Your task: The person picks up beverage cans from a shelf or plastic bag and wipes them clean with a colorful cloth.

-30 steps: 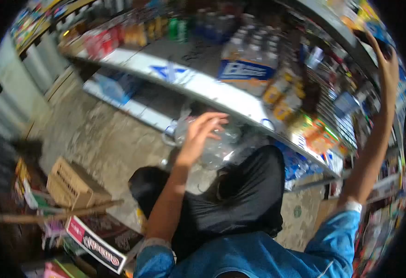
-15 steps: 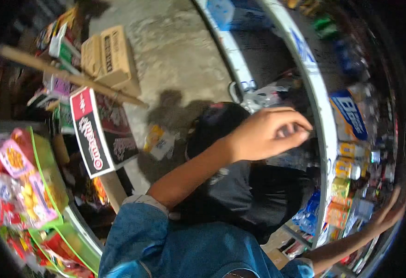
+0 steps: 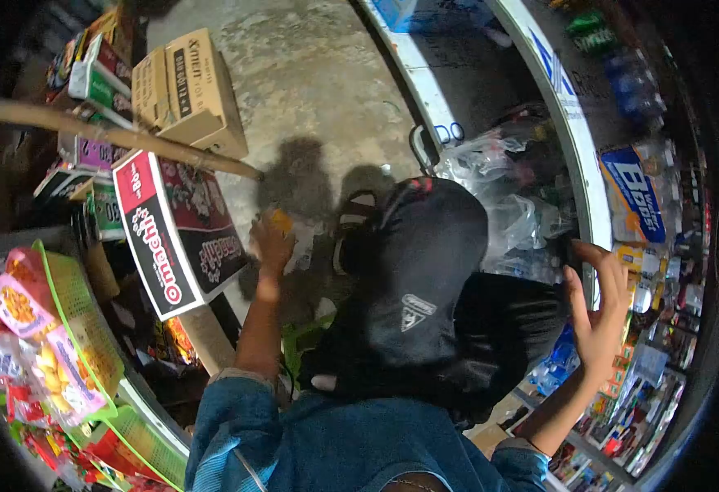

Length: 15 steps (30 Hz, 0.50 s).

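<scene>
My left hand point(image 3: 273, 244) reaches low over the concrete floor, at a small yellow-and-white packet point(image 3: 282, 220). The hand covers part of the packet, and its fingers are blurred, so a grip cannot be made out. At the right, my right hand point(image 3: 599, 307) is raised with thumb and fingers apart and holds nothing. It is in front of the white frame point(image 3: 577, 139) of a display case. Between my arms are my knees in black trousers point(image 3: 425, 262).
A black-and-red Omachi carton point(image 3: 163, 238) stands left of my hand, crossed by a wooden pole point(image 3: 130, 139). Behind it is a brown carton point(image 3: 191, 86). Snack packs fill a green basket point(image 3: 81, 303). Clear plastic bags point(image 3: 499, 164) and shelved bottles point(image 3: 622, 90) are at the right.
My left hand has swung from the right, across my knees, down to the packet on the left. My right hand has come inward from the far right shelves, fingers spread.
</scene>
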Motion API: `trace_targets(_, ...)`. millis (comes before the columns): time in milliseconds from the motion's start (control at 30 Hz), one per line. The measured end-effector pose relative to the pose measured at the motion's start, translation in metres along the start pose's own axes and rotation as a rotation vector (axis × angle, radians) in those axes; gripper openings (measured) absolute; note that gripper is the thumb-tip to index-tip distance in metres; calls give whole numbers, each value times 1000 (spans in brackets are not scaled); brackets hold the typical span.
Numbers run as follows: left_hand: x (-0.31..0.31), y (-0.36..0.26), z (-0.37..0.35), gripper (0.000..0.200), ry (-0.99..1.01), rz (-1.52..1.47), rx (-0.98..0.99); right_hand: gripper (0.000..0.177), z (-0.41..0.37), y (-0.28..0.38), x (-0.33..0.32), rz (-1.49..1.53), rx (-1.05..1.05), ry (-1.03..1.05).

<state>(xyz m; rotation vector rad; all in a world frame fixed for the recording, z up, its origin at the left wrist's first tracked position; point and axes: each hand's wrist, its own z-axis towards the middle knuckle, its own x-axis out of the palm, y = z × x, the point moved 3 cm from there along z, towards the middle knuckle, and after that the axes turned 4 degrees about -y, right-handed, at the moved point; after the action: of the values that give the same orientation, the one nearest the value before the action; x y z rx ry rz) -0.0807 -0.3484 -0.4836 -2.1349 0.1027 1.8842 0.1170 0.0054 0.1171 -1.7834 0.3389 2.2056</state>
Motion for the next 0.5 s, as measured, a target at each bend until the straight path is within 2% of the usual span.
trace_targets(33, 48, 20, -4, 62, -189, 207, 95, 29, -1, -4, 4, 37, 12, 3)
trace_targets(100, 72, 30, -19, 61, 46, 178, 78, 29, -4, -9, 9, 30, 50, -1)
trace_targets(167, 88, 53, -21, 49, 498, -459, 51, 29, -5, -13, 15, 59, 59, 45)
trace_targets(200, 72, 44, -20, 49, 498, -453, 79, 29, -7, -15, 20, 81, 82, 31)
trace_targets(267, 21, 22, -24, 46, 678, -918, 38, 29, -7, -18, 27, 100, 108, 48)
trace_targets(300, 42, 34, -26, 46, 685, -904, 65, 29, -8, -19, 31, 125, 110, 79)
trace_targets(367, 102, 64, -20, 65, 685, -1375, -159, 32, -11, -24, 39, 149, 44, 69)
trace_targets(433, 64, 43, -22, 74, 293, -1080, 64, 32, -11, -25, 43, 205, 55, 113)
trace_targets(500, 110, 78, -21, 83, 174, -1151, 82, 32, -15, -27, 47, 241, 54, 70)
